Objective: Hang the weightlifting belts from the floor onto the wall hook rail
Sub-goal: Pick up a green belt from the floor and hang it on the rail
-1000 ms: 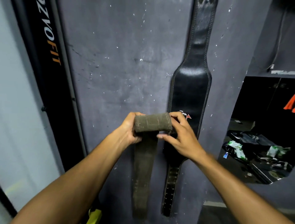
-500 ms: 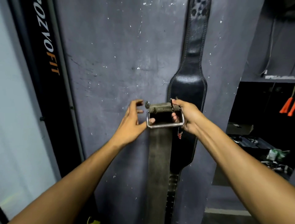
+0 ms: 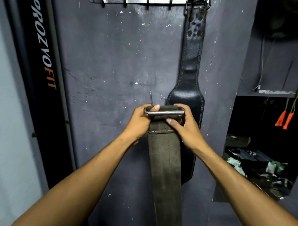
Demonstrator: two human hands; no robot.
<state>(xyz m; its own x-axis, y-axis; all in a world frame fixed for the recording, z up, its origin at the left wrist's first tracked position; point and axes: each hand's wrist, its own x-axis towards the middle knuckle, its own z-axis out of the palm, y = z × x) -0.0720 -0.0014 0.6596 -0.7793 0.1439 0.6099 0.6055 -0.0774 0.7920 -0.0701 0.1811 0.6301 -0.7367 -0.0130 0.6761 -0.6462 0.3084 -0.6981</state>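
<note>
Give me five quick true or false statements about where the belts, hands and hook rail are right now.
1. Both hands grip the brown belt at its buckle end. True.
2. The black belt lies on the floor. False: it hangs from the hook rail.
3. The left hand is at the left end of the metal buckle, the right hand at the right end. True.
4. The brown belt already hangs on the rail. False: it is held well below it.
5. Orange handles hang left of the belts. False: they hang at the right.
</note>
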